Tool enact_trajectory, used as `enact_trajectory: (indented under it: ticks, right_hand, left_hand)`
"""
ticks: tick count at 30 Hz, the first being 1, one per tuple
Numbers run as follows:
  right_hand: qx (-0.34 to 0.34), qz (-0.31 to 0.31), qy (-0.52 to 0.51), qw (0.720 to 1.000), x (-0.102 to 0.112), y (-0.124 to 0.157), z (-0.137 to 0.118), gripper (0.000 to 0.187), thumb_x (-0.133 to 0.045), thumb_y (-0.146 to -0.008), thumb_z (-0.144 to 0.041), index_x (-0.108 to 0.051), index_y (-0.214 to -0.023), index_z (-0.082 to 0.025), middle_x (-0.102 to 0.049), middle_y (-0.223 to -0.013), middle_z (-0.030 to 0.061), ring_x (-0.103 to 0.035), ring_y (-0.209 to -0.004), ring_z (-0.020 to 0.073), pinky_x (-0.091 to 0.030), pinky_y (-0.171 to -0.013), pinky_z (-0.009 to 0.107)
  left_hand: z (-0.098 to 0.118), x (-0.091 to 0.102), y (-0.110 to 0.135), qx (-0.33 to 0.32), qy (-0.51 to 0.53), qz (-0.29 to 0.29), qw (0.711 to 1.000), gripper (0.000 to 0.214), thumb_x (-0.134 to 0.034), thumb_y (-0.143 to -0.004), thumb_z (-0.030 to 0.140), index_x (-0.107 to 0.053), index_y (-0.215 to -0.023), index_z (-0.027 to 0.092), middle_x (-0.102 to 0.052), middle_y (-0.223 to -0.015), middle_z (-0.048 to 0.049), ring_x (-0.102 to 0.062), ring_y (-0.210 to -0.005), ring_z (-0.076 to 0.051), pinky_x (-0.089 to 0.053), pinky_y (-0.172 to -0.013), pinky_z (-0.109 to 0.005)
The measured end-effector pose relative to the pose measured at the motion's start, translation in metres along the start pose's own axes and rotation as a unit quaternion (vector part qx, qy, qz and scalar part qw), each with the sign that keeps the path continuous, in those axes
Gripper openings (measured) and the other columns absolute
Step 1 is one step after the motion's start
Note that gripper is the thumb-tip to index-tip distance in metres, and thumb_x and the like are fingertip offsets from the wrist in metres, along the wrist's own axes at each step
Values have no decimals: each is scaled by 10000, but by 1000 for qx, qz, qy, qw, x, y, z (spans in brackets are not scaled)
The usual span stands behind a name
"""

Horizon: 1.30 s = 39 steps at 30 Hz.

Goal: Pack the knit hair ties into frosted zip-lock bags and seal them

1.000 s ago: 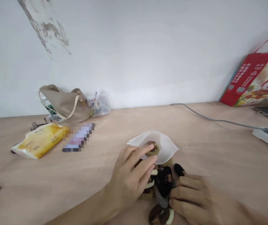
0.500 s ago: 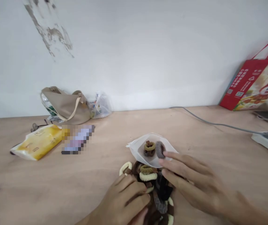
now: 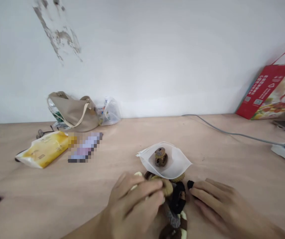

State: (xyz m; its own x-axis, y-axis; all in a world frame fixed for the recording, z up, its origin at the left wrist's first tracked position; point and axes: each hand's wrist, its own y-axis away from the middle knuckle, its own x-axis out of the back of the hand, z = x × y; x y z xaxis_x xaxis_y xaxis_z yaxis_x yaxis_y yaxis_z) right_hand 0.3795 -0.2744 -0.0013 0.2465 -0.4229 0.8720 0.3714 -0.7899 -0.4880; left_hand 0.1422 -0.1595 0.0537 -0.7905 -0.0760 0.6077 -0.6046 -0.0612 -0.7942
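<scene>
White zip bag [image 3: 164, 169], brown hair ties [image 3: 161, 157] inside, left hand [image 3: 132, 205] gripping a tan hair tie [image 3: 167, 188] below the bag, right hand [image 3: 217, 205] open nearby

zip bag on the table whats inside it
The translucent zip bag holds a small stack of fuzzy hair ties, a tan one on top of a brown one. Anything beneath them is hidden.

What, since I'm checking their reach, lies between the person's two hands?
In the head view, a heap of fabric hair ties, including a black tie, lies between the left hand and the right hand.
</scene>
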Motion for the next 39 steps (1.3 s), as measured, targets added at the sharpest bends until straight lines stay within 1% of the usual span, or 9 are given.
enact_trajectory:
  ticks: [4, 7, 15, 18, 22, 28, 34, 36, 39]
  right_hand:
    - [-8, 0, -37, 999, -4, 1, 2, 255, -356, -884, -72, -583, -894, -188, -620, -762, 25, -577, -596, 127, -462, -553, 233]
    - [-7, 26, -43, 999, 2, 7, 4, 251, -373, -855, -43, -579, -862, -187, -608, -732, 18, -574, -585, 116, -450, -533, 218]
    - [98, 152, 66, 981, 30, -28, 8, 231, -465, -876, -69, -595, -1022, -192, -646, -1072, 80, -594, -948, 208, -494, -775, 322]
    - [60, 143, 48, 987, 24, -45, 5, 261, -482, -857, -45, -594, -1061, -164, -641, -1128, 105, -608, -895, 189, -507, -762, 314]
    - [93, 99, -9, 991, 18, -39, -5, 272, -407, -894, -88, -619, -1045, -166, -706, -954, 51, -637, -861, 161, -493, -778, 273]
    - [86, 102, 2, 991, 21, -29, -12, 258, -386, -917, -135, -624, -975, -217, -724, -908, -7, -659, -753, 121, -484, -677, 212]
    - [25, 42, -19, 999, 5, -19, -9, 277, -365, -862, -80, -589, -953, -215, -692, -979, 36, -643, -799, 148, -491, -706, 245]
    - [19, 6, -50, 999, 2, -16, -9, 274, -343, -887, -88, -582, -863, -221, -684, -859, 12, -625, -715, 147, -490, -661, 250]
    - [46, 57, -54, 996, 6, -12, -9, 320, -298, -950, -137, -563, -791, -220, -663, -756, -1, -610, -650, 136, -484, -621, 236]
  left_hand:
    - [-7, -10, -14, 54, -45, -20, 997, 120, -595, -818, 80, -642, -902, 153, -690, -1068, -89, -575, -864, -206, -492, -764, -350]
    - [-10, -8, 0, 56, -1, -46, 997, 88, -597, -796, 80, -630, -827, 155, -697, -975, -79, -560, -820, -205, -484, -733, -347]
    - [-11, 5, 27, -5, 34, -124, 992, 104, -549, -845, 98, -623, -884, 160, -680, -793, -38, -562, -705, -156, -462, -674, -290]
    - [-10, 0, 22, -43, 9, -124, 991, 139, -498, -880, 99, -626, -863, 150, -676, -728, -25, -558, -651, -142, -432, -601, -279]
    - [-9, -1, 27, -58, 17, -127, 990, 121, -537, -826, 68, -631, -868, 131, -670, -696, -20, -542, -626, -140, -404, -563, -282]
    - [-3, -1, 27, -26, 33, -37, 998, 125, -643, -740, 60, -615, -792, 169, -649, -631, 17, -489, -570, -119, -385, -562, -273]
    - [-3, 1, 22, -20, 51, -183, 982, 60, -629, -804, 194, -613, -853, 163, -672, -727, -27, -555, -637, -147, -429, -597, -295]
    - [-5, 2, 29, -16, 50, -182, 982, 108, -588, -806, 106, -615, -890, 168, -678, -735, -21, -561, -635, -141, -436, -600, -288]
    - [-7, 6, 38, -49, 96, -133, 985, 142, -482, -890, 128, -616, -878, 174, -682, -695, -14, -561, -587, -128, -449, -582, -288]
